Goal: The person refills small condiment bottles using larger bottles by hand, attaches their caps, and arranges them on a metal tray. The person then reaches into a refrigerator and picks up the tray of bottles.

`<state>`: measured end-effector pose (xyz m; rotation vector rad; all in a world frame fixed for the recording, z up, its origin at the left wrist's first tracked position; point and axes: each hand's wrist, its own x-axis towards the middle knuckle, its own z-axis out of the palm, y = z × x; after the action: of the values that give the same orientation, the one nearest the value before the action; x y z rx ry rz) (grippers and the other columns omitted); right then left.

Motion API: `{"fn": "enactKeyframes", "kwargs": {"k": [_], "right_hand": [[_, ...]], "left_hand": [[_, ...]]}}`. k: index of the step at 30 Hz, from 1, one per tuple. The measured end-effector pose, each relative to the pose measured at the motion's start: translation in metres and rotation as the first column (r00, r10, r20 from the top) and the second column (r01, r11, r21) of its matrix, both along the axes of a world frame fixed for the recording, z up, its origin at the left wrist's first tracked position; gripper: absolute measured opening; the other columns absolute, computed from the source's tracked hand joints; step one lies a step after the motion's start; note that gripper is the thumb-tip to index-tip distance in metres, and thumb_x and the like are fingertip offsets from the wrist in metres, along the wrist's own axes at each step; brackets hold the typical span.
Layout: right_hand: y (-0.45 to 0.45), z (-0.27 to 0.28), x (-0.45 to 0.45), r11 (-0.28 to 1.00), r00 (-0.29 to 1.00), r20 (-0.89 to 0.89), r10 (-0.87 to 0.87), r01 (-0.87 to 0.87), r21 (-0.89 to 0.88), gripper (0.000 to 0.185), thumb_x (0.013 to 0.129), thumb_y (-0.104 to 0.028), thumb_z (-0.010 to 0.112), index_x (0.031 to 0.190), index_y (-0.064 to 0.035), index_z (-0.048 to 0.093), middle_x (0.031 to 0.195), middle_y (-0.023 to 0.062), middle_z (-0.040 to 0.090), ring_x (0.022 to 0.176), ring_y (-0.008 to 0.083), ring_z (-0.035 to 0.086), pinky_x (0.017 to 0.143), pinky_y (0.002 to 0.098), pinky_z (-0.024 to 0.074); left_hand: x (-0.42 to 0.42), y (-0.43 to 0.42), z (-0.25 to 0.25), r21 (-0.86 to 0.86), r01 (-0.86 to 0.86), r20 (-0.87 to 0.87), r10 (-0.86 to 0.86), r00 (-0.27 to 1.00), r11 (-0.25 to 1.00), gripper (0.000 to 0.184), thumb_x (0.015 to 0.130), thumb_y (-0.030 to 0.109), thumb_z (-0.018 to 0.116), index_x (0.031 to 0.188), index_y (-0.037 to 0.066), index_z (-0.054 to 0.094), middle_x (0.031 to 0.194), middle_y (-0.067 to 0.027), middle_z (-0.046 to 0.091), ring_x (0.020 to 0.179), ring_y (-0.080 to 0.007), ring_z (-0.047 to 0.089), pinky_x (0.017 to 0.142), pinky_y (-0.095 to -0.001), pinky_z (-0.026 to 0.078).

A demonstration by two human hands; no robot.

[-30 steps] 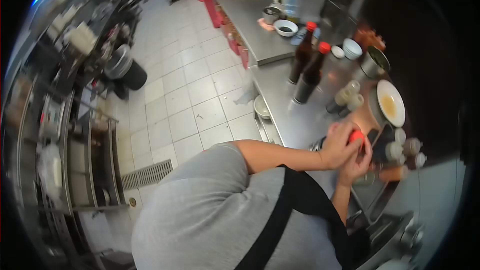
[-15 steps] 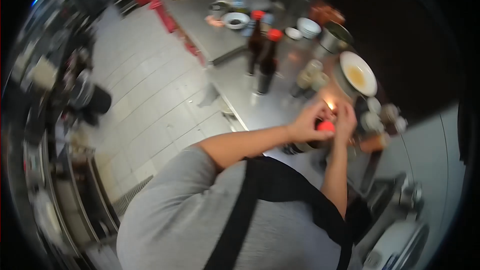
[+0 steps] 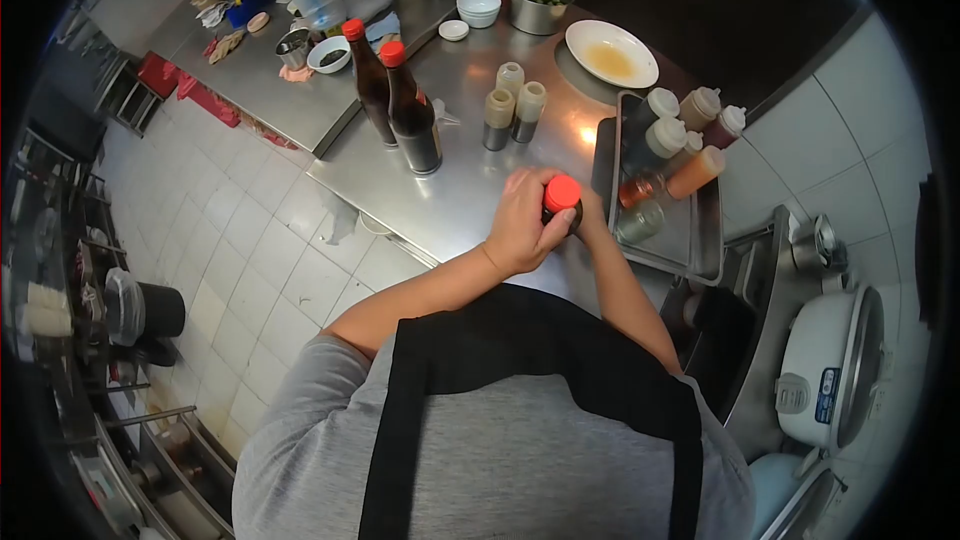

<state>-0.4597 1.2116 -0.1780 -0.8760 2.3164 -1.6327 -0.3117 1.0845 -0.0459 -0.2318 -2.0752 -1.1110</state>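
Note:
A dark bottle with a red cap (image 3: 563,192) is in front of my chest at the counter's near side, its cap facing up at me. My left hand (image 3: 522,220) is closed around its upper part, with the thumb just below the cap. My right hand (image 3: 591,212) is close against the bottle's other side; its fingers are hidden behind the bottle and my left hand. Two tall dark bottles with red caps (image 3: 412,118) stand upright to the left. Beyond my hands are several small squeeze bottles (image 3: 530,110) with dark liquid in the bottom.
A metal tray (image 3: 708,245) on the right holds several sauce bottles. Farther back are a white plate (image 3: 640,68) with brownish liquid, a metal pot (image 3: 541,15) of green pieces and stacked white bowls (image 3: 479,10). A rice cooker (image 3: 815,365) stands at lower right.
My view has shifted and sharpened, so the counter items appear farther left and higher. Both hands still surround the red-capped bottle, and the cap now shows more clearly above my left hand.

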Motion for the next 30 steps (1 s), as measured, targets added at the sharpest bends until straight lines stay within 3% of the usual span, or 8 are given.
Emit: {"fn": "enactKeyframes", "kwargs": {"k": [5,8,14,16,19,22,27,30], "right_hand": [[-0.012,0.113,0.090,0.839,0.997,0.050,-0.054,0.073,-0.539,0.046,0.101,-0.033,0.039,0.123,0.0037,0.055,0.108,0.0176,0.063,0.100,0.0276,0.061,0.087,0.0354,0.0467],[-0.024,0.123,0.107,0.900,0.937,-0.272,-0.220,0.087,-0.426,0.047,0.102,-0.031,0.033,0.122,0.0053,0.054,0.113,0.0196,0.060,0.104,0.0298,0.060,0.090,0.0355,0.0453],[-0.026,0.113,0.110,0.888,0.926,-0.277,-0.257,0.114,-0.446,0.047,0.102,-0.031,0.032,0.120,0.0062,0.054,0.112,0.0198,0.061,0.104,0.0311,0.059,0.092,0.0365,0.0437],[-0.027,0.112,0.109,0.888,0.912,-0.298,-0.281,0.129,-0.442,0.048,0.101,-0.032,0.031,0.122,0.0059,0.053,0.112,0.0198,0.061,0.104,0.0308,0.059,0.092,0.0363,0.0439],[-0.021,0.115,0.109,0.888,0.932,-0.260,-0.251,0.115,-0.444,0.039,0.100,-0.024,0.039,0.122,0.0052,0.052,0.114,0.0185,0.059,0.103,0.0281,0.058,0.092,0.0364,0.0437],[-0.003,0.126,0.102,0.859,0.905,-0.314,-0.286,0.096,-0.503,0.031,0.087,-0.012,0.062,0.117,-0.0028,0.059,0.115,0.0137,0.054,0.103,0.0250,0.054,0.088,0.0360,0.0438],[0.024,0.213,0.101,0.995,0.700,-0.708,0.093,-0.036,0.095,0.029,0.069,-0.014,0.078,0.096,-0.0142,0.071,0.103,0.0080,0.054,0.094,0.0257,0.052,0.081,0.0371,0.0436],[0.021,0.235,0.094,0.946,0.635,-0.719,0.283,-0.060,0.320,0.028,0.068,-0.013,0.077,0.095,-0.0126,0.070,0.095,0.0045,0.056,0.090,0.0249,0.053,0.078,0.0382,0.0439]], "left_hand": [[-0.006,-0.004,-0.003,-0.101,-0.026,-0.096,0.016,0.995,0.995,0.041,0.088,0.030,0.058,0.112,-0.002,0.048,0.102,-0.0196,0.058,0.087,-0.0378,0.054,0.080,-0.0423,0.043],[-0.003,0.000,0.003,-0.040,-0.048,-0.031,0.047,0.998,0.998,0.038,0.089,0.030,0.058,0.108,-0.002,0.051,0.099,-0.0201,0.059,0.087,-0.0388,0.055,0.079,-0.0432,0.044],[-0.005,0.001,0.021,0.167,-0.011,0.088,-0.003,0.996,0.986,0.028,0.092,0.027,0.054,0.098,0.000,0.056,0.087,-0.0168,0.061,0.078,-0.0355,0.057,0.075,-0.0387,0.045],[-0.006,-0.007,0.036,0.425,-0.019,0.380,-0.159,0.911,0.905,0.028,0.096,0.028,0.049,0.095,0.002,0.058,0.084,-0.0135,0.063,0.075,-0.0305,0.059,0.074,-0.0349,0.045],[-0.020,-0.015,0.021,0.892,0.017,0.210,-0.449,0.869,0.451,0.031,0.100,0.027,0.041,0.086,0.005,0.058,0.080,-0.0064,0.062,0.075,-0.0184,0.059,0.074,-0.0321,0.046],[-0.009,-0.029,0.017,0.915,0.230,0.039,-0.643,0.765,0.330,0.025,0.099,0.026,0.044,0.108,0.005,0.054,0.101,-0.0080,0.063,0.095,-0.0179,0.060,0.090,-0.0320,0.045],[0.004,-0.045,0.022,0.495,0.547,0.220,-0.707,0.672,0.675,0.061,0.083,0.018,0.070,0.134,0.004,0.041,0.130,-0.0084,0.052,0.120,-0.0182,0.050,0.101,-0.0352,0.041],[-0.006,-0.042,0.018,0.538,0.517,0.269,-0.717,0.643,0.666,0.059,0.073,0.014,0.080,0.124,0.004,0.054,0.112,-0.0046,0.060,0.108,-0.0152,0.056,0.095,-0.0311,0.044]]}}
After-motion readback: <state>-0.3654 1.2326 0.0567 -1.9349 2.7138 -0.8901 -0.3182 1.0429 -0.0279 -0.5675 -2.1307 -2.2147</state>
